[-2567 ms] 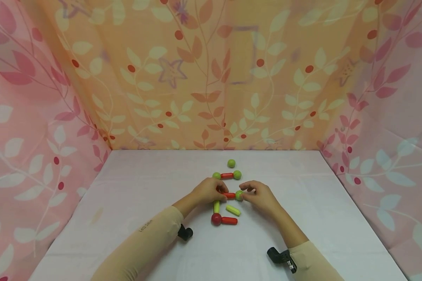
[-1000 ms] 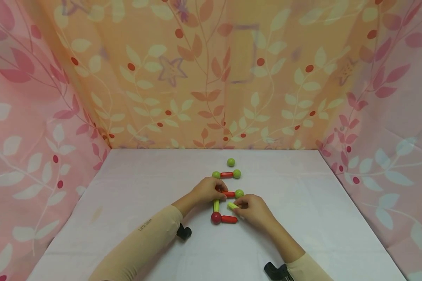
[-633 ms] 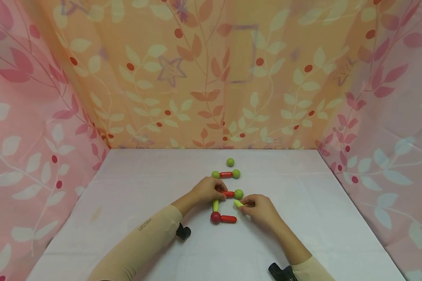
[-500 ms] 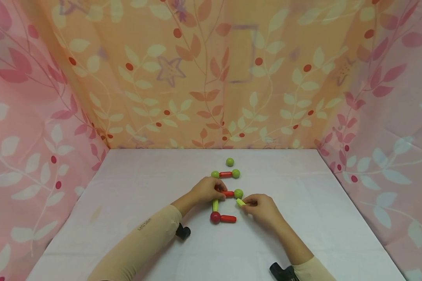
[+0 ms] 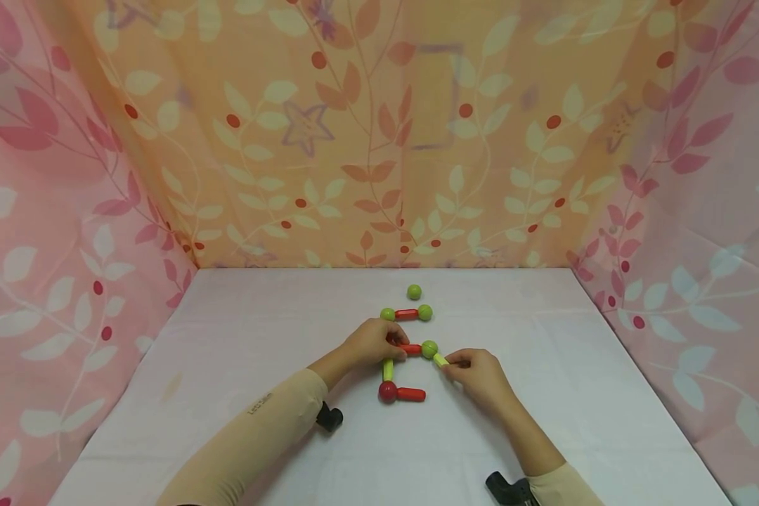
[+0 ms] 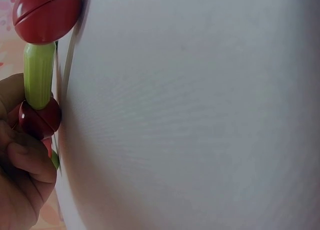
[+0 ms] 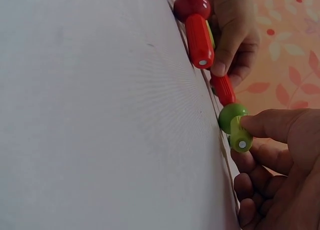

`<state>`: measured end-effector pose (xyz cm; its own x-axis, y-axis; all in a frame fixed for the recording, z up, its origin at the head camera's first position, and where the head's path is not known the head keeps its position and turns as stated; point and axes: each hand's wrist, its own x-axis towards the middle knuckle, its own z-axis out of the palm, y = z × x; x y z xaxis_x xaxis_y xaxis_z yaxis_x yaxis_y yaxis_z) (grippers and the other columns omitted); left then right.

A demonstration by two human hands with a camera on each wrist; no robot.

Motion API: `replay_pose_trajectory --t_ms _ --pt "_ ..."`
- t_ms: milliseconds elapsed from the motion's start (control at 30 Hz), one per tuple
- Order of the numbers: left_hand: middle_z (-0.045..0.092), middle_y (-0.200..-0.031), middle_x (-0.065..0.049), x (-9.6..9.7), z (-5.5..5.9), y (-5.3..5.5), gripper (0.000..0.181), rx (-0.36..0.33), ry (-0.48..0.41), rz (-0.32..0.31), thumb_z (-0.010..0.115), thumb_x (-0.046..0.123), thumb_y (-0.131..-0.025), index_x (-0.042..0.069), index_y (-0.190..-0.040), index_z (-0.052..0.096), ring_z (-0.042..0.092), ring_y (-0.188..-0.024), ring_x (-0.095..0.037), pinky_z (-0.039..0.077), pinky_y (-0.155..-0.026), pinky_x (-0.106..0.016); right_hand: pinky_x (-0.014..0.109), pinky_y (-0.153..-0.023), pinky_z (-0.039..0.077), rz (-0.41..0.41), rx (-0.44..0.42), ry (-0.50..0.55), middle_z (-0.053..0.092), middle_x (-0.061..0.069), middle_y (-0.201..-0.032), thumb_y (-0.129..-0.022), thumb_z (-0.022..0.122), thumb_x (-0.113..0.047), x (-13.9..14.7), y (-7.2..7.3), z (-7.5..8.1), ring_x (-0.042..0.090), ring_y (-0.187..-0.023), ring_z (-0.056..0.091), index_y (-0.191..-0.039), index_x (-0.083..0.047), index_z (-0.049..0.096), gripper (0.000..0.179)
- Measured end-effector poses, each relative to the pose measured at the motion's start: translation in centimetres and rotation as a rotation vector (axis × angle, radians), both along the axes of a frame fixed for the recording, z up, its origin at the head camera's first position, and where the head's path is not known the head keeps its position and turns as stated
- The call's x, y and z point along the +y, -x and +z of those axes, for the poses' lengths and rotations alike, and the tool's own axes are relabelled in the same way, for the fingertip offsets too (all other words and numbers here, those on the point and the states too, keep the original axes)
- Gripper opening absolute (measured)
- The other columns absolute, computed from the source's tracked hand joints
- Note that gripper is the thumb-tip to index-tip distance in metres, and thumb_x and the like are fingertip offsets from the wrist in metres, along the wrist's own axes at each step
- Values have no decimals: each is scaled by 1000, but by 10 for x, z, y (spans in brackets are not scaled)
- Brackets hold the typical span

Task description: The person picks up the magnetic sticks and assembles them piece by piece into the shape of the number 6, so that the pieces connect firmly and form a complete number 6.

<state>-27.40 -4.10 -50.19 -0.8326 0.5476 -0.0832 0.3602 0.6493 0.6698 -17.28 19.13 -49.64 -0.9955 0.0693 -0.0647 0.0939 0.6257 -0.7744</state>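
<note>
My left hand (image 5: 376,342) pinches a dark red ball (image 6: 40,119), which it hides in the head view. From that ball a lime green rod (image 5: 388,370) runs toward me to another red ball (image 5: 387,391). A red rod (image 5: 411,348) runs rightward from under my left fingers to a green ball (image 5: 429,348). My right hand (image 5: 481,376) pinches a short lime green rod (image 7: 241,135) between thumb and forefinger. One end of it meets that green ball; a silvery disc shows in its free end.
Attached to the near red ball is a red rod (image 5: 411,395) pointing right. Farther back, a red rod (image 5: 407,314) links two green balls, the left one (image 5: 388,314) just beyond my left hand. A loose green ball (image 5: 414,292) lies behind them on the white table (image 5: 259,309). Patterned curtains (image 5: 354,140) surround the table.
My right hand has left the green ball, picked up the loose lime green rod from the table and brought it right and up against that ball. The left hand has stayed in place.
</note>
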Motion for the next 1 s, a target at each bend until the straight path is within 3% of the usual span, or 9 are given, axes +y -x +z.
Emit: replay_pose_trajectory --t_ms 533,1000 --pt "61 -80 16 0 1 -2 18 -5 -2 9 78 34 -70 32 -84 67 53 -78 -9 46 -64 -25 28 -60 43 -29 -67 -19 66 -5 -81 -74 74 -28 -8 3 3 14 -75 53 -80 -17 72 12" --pt "61 -80 14 0 4 -1 20 -4 13 3 78 35 -71 30 -87 68 53 -79 -9 45 -65 -26 30 -69 41 -11 -200 103 67 -3 -86 -74 74 -33 -11 7 3 16 -85 53 -82 -15 73 20"
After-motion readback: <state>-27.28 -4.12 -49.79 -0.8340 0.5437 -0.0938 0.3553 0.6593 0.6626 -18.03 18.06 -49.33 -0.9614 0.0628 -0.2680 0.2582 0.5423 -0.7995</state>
